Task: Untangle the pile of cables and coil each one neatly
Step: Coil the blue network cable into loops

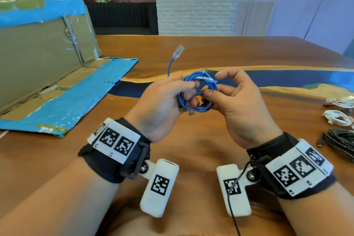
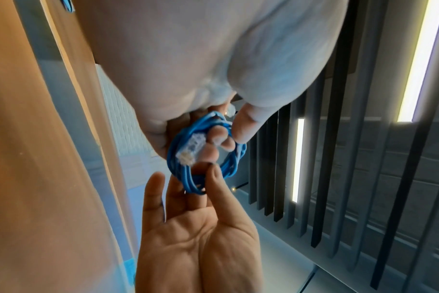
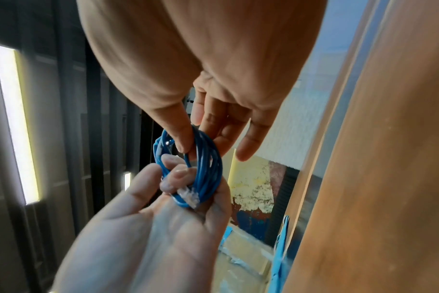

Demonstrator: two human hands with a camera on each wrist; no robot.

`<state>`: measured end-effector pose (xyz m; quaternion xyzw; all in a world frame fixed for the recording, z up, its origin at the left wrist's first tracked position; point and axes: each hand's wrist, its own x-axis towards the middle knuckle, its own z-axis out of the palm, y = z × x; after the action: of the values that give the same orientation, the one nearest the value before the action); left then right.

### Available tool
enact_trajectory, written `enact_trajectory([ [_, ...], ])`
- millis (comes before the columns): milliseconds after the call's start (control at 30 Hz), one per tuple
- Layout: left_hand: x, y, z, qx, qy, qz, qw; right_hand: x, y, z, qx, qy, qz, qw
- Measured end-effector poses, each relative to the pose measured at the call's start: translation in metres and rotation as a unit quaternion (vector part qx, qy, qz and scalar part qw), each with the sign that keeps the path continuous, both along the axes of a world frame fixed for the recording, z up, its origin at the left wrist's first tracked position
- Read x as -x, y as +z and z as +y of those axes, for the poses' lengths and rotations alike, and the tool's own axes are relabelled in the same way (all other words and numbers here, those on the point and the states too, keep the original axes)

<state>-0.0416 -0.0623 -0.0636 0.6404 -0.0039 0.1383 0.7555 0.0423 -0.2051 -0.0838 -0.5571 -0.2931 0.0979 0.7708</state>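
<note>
A blue network cable (image 1: 206, 108) is wound into a small coil and held in the air between both hands. My left hand (image 1: 188, 90) grips the coil's left side, fingers curled through the loop. One clear plug (image 1: 190, 110) hangs below that hand; it also shows in the left wrist view as the plug (image 2: 191, 148). The other end rises free, with its clear plug (image 1: 179, 50) pointing up. My right hand (image 1: 214, 85) pinches the coil's right side between thumb and fingers. In the right wrist view the coil (image 3: 208, 158) sits between both sets of fingertips.
The wooden table (image 1: 191, 149) lies under my hands. An opened cardboard box with blue tape (image 1: 47, 63) stands at the left. Two coiled white cables (image 1: 339, 117) and a black braided cable (image 1: 341, 140) lie at the right edge.
</note>
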Motion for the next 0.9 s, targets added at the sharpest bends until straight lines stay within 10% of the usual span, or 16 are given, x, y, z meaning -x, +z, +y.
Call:
enact_trajectory([
  [267,-0.002,-0.005,-0.001,-0.039,-0.017,-0.016,0.999,-0.001,0.011,-0.011,-0.076,0.239,0.116,0.961],
  [900,-0.007,-0.010,0.007,-0.184,0.042,-0.058,0.980,-0.012,-0.005,-0.004,0.121,-0.005,0.091,0.988],
])
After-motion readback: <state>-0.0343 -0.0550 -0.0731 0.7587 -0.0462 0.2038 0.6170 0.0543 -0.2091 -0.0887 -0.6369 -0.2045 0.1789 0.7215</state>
